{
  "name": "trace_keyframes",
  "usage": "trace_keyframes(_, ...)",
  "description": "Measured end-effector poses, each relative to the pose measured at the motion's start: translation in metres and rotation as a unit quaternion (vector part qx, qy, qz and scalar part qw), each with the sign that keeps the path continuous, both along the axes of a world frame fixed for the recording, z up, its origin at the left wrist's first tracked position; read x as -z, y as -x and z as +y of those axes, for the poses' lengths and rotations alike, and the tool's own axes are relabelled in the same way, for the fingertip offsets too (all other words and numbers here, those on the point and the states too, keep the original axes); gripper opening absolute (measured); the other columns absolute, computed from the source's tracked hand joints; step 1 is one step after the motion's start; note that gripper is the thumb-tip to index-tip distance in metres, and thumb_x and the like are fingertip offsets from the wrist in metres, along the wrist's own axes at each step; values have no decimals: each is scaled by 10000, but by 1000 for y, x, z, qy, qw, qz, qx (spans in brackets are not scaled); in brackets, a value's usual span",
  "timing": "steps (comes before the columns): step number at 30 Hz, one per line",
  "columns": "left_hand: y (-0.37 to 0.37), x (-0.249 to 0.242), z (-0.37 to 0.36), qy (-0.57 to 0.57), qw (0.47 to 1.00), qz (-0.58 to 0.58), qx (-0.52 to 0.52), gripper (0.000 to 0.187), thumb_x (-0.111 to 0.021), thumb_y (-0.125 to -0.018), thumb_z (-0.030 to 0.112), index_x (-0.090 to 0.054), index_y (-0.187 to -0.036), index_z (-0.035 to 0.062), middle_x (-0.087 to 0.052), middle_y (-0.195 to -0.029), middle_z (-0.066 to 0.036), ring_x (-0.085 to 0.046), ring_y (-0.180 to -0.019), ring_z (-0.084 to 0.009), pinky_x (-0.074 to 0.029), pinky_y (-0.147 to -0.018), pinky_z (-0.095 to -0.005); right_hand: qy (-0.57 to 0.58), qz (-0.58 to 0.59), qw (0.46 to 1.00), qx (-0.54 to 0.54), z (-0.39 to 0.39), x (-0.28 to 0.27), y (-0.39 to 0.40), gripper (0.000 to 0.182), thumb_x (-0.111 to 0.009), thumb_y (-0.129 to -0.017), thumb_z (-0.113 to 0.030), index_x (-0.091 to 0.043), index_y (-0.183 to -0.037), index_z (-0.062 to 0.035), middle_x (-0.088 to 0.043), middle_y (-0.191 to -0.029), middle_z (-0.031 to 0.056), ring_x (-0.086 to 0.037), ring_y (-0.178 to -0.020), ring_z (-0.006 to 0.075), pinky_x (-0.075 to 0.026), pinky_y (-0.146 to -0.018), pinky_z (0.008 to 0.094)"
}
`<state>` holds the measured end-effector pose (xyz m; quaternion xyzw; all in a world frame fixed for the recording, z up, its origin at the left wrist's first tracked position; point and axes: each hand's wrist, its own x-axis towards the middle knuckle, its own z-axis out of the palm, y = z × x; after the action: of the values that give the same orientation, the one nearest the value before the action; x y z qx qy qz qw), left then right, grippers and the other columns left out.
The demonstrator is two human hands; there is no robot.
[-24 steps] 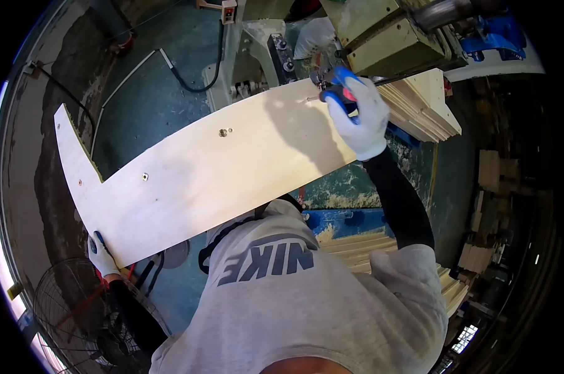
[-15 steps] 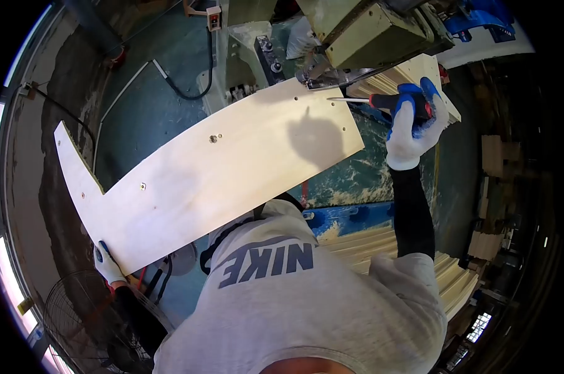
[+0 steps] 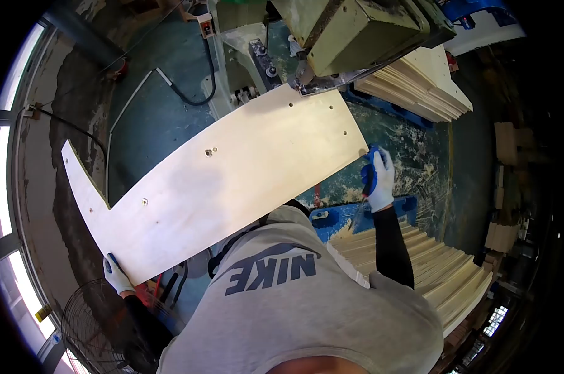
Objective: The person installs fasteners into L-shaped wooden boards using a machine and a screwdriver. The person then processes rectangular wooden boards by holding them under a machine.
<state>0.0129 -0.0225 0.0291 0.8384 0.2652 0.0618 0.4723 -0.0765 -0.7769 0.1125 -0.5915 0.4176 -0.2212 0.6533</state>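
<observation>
Gripping board (image 3: pixel 232 174), stretched between hands, by its corner in closed left hand (image 3: pixel 117 274). Curling right hand (image 3: pixel 380 177) round an apparent screwdriver (image 3: pixel 364 194) beside another corner; cannot tell if touching. Best to support both ends evenly, clear of machine (image 3: pixel 363 37) beyond right hand.

The board (image 3: pixel 232 181) is before the machine (image 3: pixel 363 40), left of stacked panels (image 3: pixel 416 87).

Head-worn view, facing forward and down, near
</observation>
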Motion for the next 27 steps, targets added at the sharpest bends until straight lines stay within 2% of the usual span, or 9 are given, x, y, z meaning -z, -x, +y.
trace_keyframes(1,-2,-2,0,2,1000,-15,-3,395,-585,-1024,274,-630,-1205,-75,-674,-1080,-44,-581,-925,-102,-479,-835,-257,-72,-29,997,-28,15,4,-1,303,-623,-978,-255,-569,-1216,-76,-619,-886,-7,-544,-597,67,-385,-465,214)
trace_keyframes(3,-5,-3,4,4,999,-40,0,401,-587,-1023,277,-628,-1206,-77,-674,-1085,-45,-583,-926,-101,-480,-837,-254,-162,-62,984,-52,34,25,-12,333,-629,-971,-272,-547,-1240,-93,-629,-923,4,-576,-648,80,-396,-471,223)
trace_keyframes(6,-29,3,18,-14,999,-34,20,415,-589,-1021,289,-625,-1210,-79,-675,-1092,-50,-590,-932,-104,-483,-848,-251,-195,-81,977,-10,60,28,-38,298,-659,-949,-253,-566,-1196,-114,-643,-937,1,-590,-673,91,-414,-498,240)
trace_keyframes(10,-70,-3,19,11,999,-31,33,414,-581,-1023,291,-624,-1207,-77,-672,-1099,-56,-593,-939,-115,-480,-861,-253,-186,-135,973,24,69,36,-45,297,-674,-937,-236,-575,-1186,-110,-651,-935,3,-589,-671,86,-407,-487,237)
trace_keyframes(14,-131,-25,-3,7,996,-9,86,426,-574,-1027,303,-621,-1230,-69,-670,-1087,-46,-579,-927,-113,-475,-839,-259,-146,-136,977,75,73,30,-72,280,-678,-934,-231,-585,-1170,-114,-643,-924,-5,-580,-663,76,-390,-473,229)
trace_keyframes(27,-181,-57,2,-3,989,-5,145,423,-574,-1030,303,-620,-1251,-55,-665,-1105,-35,-564,-954,-93,-469,-866,-252,-169,-105,972,124,90,20,-61,320,-704,-918,-229,-583,-1185,-101,-621,-887,-14,-566,-639,62,-396,-458,226)
